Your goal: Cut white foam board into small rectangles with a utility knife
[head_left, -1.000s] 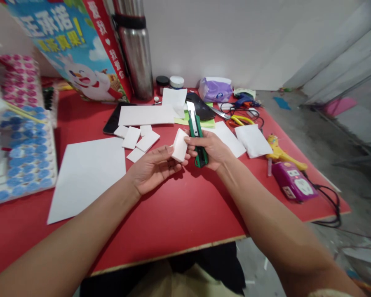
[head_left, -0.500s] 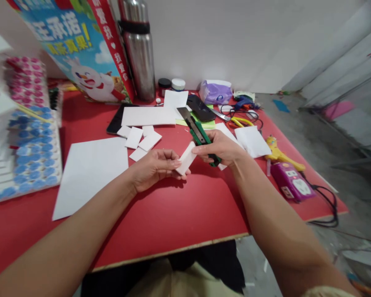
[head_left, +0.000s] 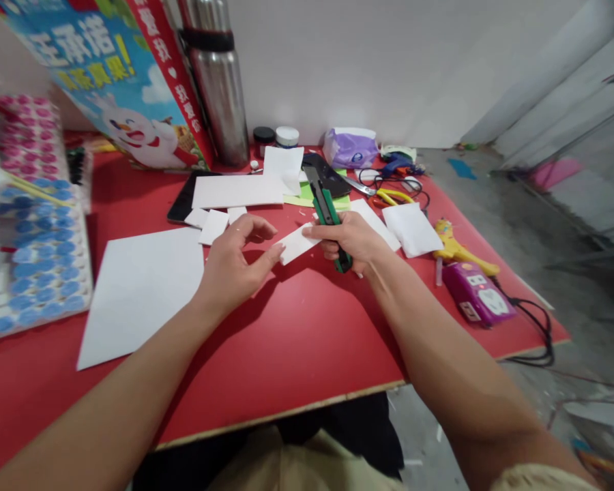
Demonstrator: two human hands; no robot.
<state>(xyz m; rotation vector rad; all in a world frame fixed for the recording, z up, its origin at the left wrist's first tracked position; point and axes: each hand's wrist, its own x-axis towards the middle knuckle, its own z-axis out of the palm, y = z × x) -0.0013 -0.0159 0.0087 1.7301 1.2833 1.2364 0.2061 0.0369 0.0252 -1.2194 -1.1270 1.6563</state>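
My left hand [head_left: 232, 262] hovers palm-down over the red table [head_left: 297, 341], its fingertips pinching the left end of a small white rectangular piece [head_left: 295, 244]. My right hand [head_left: 353, 239] is wrapped round a green utility knife [head_left: 326, 206] whose blade points away from me. The right thumb presses on the right end of that same white piece. The piece lies nearly flat between both hands, just above the table.
A large white sheet [head_left: 143, 286] lies at the left, with small white cut pieces [head_left: 212, 225] behind my left hand. Sticker sheets [head_left: 31, 239], a colourful box [head_left: 107, 82] and a steel flask [head_left: 217, 82] are nearby. Scissors [head_left: 393, 198], a yellow glue gun [head_left: 460, 249] and a purple device [head_left: 478, 296] lie at the right.
The left hand has turned from palm-up to palm-down. The white piece has swung from upright to nearly flat, and the knife has tilted and come back upright.
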